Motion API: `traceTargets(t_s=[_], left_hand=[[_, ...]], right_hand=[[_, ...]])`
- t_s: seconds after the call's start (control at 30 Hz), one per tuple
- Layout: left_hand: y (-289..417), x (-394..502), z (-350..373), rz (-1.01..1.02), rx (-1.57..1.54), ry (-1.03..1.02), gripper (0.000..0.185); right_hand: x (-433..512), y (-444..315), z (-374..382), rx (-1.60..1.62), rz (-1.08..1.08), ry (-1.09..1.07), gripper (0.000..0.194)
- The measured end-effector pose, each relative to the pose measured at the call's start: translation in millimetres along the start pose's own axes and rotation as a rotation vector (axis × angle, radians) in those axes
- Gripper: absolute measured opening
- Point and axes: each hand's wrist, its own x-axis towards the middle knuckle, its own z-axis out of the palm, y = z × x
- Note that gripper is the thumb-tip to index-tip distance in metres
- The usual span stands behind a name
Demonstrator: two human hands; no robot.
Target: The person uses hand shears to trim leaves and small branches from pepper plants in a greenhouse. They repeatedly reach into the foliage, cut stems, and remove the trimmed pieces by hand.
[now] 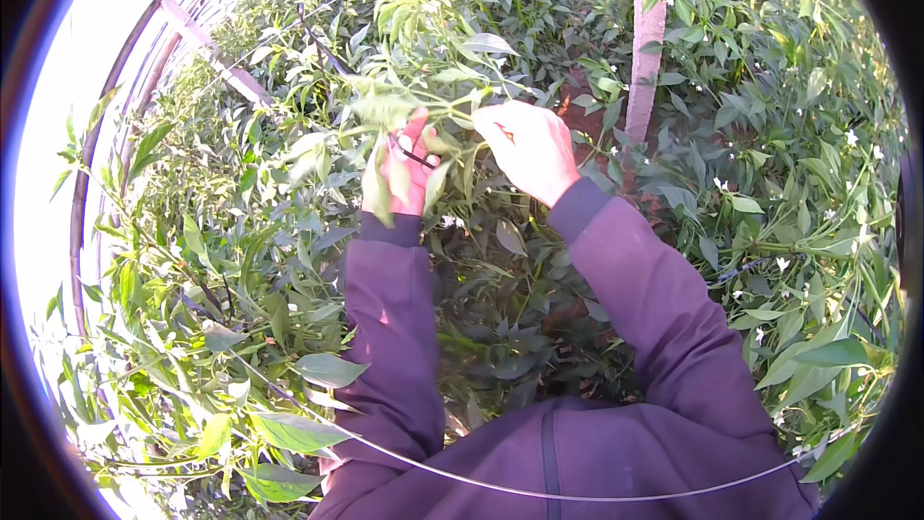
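Observation:
A leafy green shoot (451, 107) of a plant that looks like a pepper plant stands between my hands. My left hand (406, 173) is palm up under its leaves, with the fingers curled around a thin dark strip (417, 157). Some leaves hang in front of that palm and hide part of it; the nearest ones are blurred. My right hand (530, 148), its back towards me, pinches at the shoot's stem with bent fingers. The fingertips are partly hidden, so the exact hold is hard to see.
Dense plants with small white flowers (782, 264) surround me. A pale post (646, 43) rises ahead right; another slanted post (216, 58) is at the left, near dark curved bars (88, 152). A thin wire (462, 478) crosses in front of my jacket.

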Motion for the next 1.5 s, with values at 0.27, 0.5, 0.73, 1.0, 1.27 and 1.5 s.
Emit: traceTargets(t_s=[0.27, 0.5, 0.73, 1.0, 1.27, 1.5], left_hand=[[2, -2, 14, 0.202, 0.476, 0.146, 0.073], [2, -2, 20, 0.285, 0.608, 0.222, 0.073], [10, -2, 23, 0.376, 0.672, 0.28, 0.09], [15, -2, 23, 0.45, 0.949, 0.461, 0.108], [29, -4, 20, 0.368, 0.865, 0.423, 0.058], [42, -16, 9, 0.251, 0.699, 0.553, 0.02]], right_hand=[[33, -12, 35, -0.01, 0.211, 0.108, 0.022], [44, 1, 56, 0.049, 0.244, 0.242, 0.02], [32, -16, 71, 0.106, 0.169, 0.097, 0.02], [37, -27, 85, 0.285, 0.297, -0.388, 0.014], [29, -6, 101, 0.572, 0.198, -0.488, 0.035], [32, -20, 74, 0.502, 0.172, -0.582, 0.049]])
